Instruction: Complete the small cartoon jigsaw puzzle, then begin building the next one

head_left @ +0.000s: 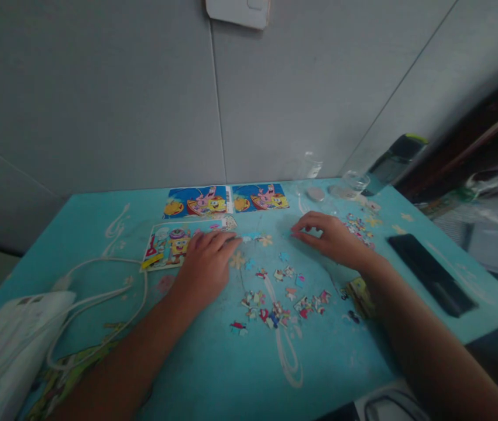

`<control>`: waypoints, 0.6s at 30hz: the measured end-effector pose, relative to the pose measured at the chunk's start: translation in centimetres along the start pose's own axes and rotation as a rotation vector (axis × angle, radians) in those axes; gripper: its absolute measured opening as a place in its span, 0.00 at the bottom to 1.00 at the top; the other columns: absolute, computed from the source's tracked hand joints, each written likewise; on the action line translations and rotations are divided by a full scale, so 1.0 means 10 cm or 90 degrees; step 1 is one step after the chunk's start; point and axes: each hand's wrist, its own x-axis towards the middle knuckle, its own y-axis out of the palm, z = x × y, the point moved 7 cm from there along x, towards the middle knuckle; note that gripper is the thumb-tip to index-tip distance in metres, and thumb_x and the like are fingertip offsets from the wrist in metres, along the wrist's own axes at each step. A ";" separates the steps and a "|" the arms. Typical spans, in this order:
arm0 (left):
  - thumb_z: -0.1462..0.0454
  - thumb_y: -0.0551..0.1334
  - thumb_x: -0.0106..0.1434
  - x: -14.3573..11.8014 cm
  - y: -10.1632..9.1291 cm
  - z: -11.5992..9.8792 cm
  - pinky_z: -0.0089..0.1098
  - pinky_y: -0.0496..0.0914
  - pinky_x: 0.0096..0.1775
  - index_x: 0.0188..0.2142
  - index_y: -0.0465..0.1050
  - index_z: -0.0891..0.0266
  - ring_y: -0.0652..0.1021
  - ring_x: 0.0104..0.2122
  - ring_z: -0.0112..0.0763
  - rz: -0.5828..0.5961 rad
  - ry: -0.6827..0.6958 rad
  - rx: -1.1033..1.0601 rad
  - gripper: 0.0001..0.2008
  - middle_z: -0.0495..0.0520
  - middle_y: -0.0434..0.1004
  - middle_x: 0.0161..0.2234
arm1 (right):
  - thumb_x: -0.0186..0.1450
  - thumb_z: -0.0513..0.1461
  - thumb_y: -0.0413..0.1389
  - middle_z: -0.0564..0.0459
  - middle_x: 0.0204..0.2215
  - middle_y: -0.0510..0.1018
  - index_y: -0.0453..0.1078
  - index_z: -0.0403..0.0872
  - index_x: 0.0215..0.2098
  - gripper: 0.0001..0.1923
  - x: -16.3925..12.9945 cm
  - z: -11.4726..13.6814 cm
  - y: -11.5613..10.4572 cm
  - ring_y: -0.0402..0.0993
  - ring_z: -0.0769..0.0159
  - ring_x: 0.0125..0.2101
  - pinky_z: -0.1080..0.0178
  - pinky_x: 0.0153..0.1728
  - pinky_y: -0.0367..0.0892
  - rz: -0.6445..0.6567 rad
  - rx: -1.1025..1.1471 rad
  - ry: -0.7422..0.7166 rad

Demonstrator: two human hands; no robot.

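Observation:
My left hand (209, 260) lies palm down over the right part of a cartoon picture card (176, 242), fingers stretched out. Its fingertips are beside a few joined light-blue jigsaw pieces (252, 236) on the table. My right hand (330, 235) is raised slightly to the right of them, thumb and index finger brought together at a small, mostly hidden light-blue puzzle piece. Loose jigsaw pieces (275, 316) lie scattered in front of and between my hands. Another pile of pieces (356, 228) sits behind my right wrist.
Two cartoon pictures (260, 197) lie against the wall. A white power bank-like box (24, 333) with a looping white cable (95, 260) is at left. A dark phone-like slab (430, 272), a clear tub (354, 182) and a dark bottle (391, 166) stand or lie at right.

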 end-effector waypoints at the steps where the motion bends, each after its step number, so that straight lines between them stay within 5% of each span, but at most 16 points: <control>1: 0.73 0.53 0.64 0.00 0.00 0.00 0.53 0.57 0.60 0.58 0.70 0.56 0.69 0.57 0.46 -0.002 0.002 0.001 0.25 0.56 0.73 0.56 | 0.68 0.42 0.56 0.50 0.40 0.80 0.78 0.50 0.42 0.09 -0.03 0.02 0.01 0.74 0.64 0.37 0.61 0.40 0.70 0.030 0.016 0.010; 8: 0.72 0.52 0.64 0.00 0.02 0.03 0.53 0.57 0.60 0.58 0.70 0.57 0.68 0.58 0.46 0.005 -0.006 0.013 0.25 0.55 0.72 0.57 | 0.65 0.43 0.62 0.55 0.37 0.81 0.78 0.53 0.43 0.09 -0.34 0.21 0.26 0.75 0.64 0.35 0.63 0.37 0.68 0.308 0.082 0.016; 18: 0.72 0.53 0.64 0.00 0.01 0.03 0.53 0.55 0.62 0.59 0.69 0.55 0.69 0.57 0.45 0.011 -0.010 0.007 0.25 0.54 0.72 0.58 | 0.63 0.41 0.65 0.54 0.36 0.79 0.76 0.53 0.42 0.09 -0.39 0.18 0.30 0.73 0.62 0.38 0.63 0.37 0.66 0.272 -0.007 0.028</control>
